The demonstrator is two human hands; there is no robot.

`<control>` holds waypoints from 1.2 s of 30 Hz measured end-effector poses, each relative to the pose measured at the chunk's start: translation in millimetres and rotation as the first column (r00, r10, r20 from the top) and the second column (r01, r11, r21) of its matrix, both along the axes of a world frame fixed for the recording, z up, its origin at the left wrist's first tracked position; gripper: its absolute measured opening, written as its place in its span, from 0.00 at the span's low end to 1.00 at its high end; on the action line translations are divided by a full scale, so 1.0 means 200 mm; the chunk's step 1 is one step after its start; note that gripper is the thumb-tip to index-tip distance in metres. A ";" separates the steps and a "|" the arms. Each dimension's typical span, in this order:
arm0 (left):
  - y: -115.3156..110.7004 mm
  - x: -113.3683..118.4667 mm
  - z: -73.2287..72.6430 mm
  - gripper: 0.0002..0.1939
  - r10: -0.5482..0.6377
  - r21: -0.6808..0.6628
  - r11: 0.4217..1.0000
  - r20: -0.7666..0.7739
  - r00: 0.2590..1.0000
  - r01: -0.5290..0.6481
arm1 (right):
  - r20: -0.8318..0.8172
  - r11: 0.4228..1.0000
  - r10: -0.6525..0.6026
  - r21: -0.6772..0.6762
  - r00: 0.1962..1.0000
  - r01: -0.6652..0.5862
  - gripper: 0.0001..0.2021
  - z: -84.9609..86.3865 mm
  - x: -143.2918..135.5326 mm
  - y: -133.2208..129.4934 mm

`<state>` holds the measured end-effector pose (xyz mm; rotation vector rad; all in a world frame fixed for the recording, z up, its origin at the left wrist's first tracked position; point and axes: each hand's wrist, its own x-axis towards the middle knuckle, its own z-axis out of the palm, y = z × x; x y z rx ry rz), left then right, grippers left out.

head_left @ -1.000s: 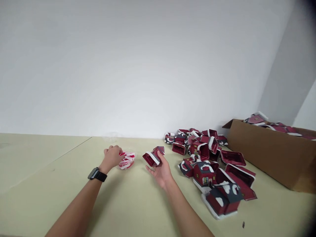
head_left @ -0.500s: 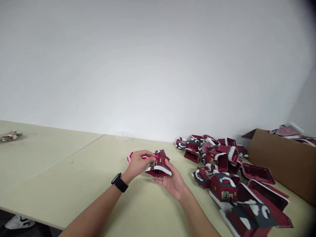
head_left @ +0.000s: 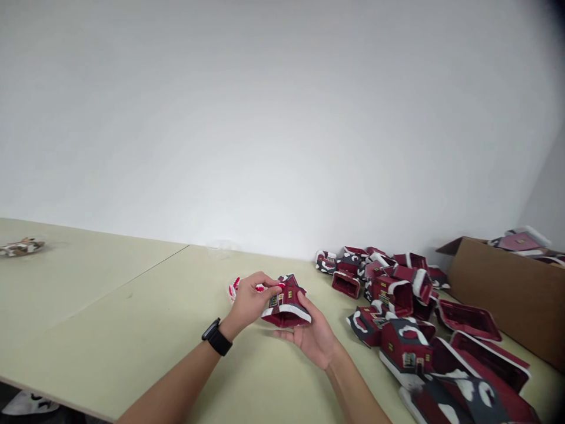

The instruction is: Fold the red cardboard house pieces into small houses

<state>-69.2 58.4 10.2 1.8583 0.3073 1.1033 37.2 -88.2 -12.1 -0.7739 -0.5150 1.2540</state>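
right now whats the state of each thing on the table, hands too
left hand: closed on the small red house, wrist watch on
right hand: palm up, cradling the house from below
small red house: held off the table, tilted
candy-striped packet: lying flat behind the left hand
pile of red houses: jumbled, some tipped with hollow bases showing
cardboard box: open, more houses inside

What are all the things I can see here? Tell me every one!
little house box: one, dark red with white trim, held between both hands
candy packets: a few, red and white, on the table behind the left hand
pile of house boxes: many, dark red, white and black, on the table at right
cardboard box: one, brown, far right, more houses inside
table: pale yellow-green
small packet: one, far left
watch: one, black, left wrist
left hand: grips the house
right hand: cradles it underneath
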 end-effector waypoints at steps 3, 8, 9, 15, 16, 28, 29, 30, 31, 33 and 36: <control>0.00 0.00 0.00 0.05 -0.008 0.026 1.000 0.003 1.000 0.008 | -0.005 1.000 0.009 -0.018 1.000 -0.010 0.24 -0.01 0.00 0.00; 0.01 0.00 -0.02 0.04 -0.020 0.105 0.994 -0.006 1.000 0.021 | -0.034 1.000 0.019 -0.006 0.999 -0.019 0.23 -0.03 0.00 0.01; 0.01 0.00 -0.02 0.04 -0.014 0.109 0.994 -0.006 1.000 0.015 | -0.035 1.000 0.016 -0.004 0.999 -0.017 0.23 -0.03 0.01 0.01; 0.00 0.00 0.00 0.06 -0.037 0.010 0.999 -0.040 0.999 0.038 | -0.079 1.000 0.007 -0.001 0.997 -0.007 0.23 -0.02 0.01 0.01; 0.00 0.00 0.00 0.06 -0.035 0.018 0.999 -0.050 0.998 0.036 | -0.084 1.000 0.005 0.004 0.996 -0.005 0.23 -0.01 0.01 0.01; 0.01 -0.03 0.01 0.07 0.034 0.305 0.952 -0.002 0.999 -0.031 | -0.040 1.000 0.016 0.006 0.999 -0.016 0.25 0.01 0.00 0.00; 0.01 -0.03 0.01 0.07 0.034 0.315 0.949 -0.004 0.999 -0.031 | -0.046 1.000 0.015 0.010 0.999 -0.014 0.25 0.01 0.00 0.00; 0.01 -0.04 0.01 0.07 0.034 0.320 0.947 -0.006 0.999 -0.030 | -0.051 1.000 0.015 0.013 0.999 -0.014 0.25 0.01 0.00 0.00; 0.01 -0.04 0.02 0.07 0.032 0.322 0.946 -0.008 0.999 -0.028 | -0.055 1.000 0.013 0.014 0.998 -0.012 0.25 0.00 0.00 0.00; 0.01 -0.04 0.02 0.07 0.029 0.329 0.944 -0.018 0.999 -0.021 | -0.056 1.000 0.003 0.010 0.998 -0.002 0.25 0.00 0.00 0.00; 0.01 -0.03 0.01 0.07 0.044 0.350 0.936 -0.020 0.999 -0.035 | -0.051 1.000 -0.012 0.006 0.999 0.013 0.24 0.00 0.00 0.00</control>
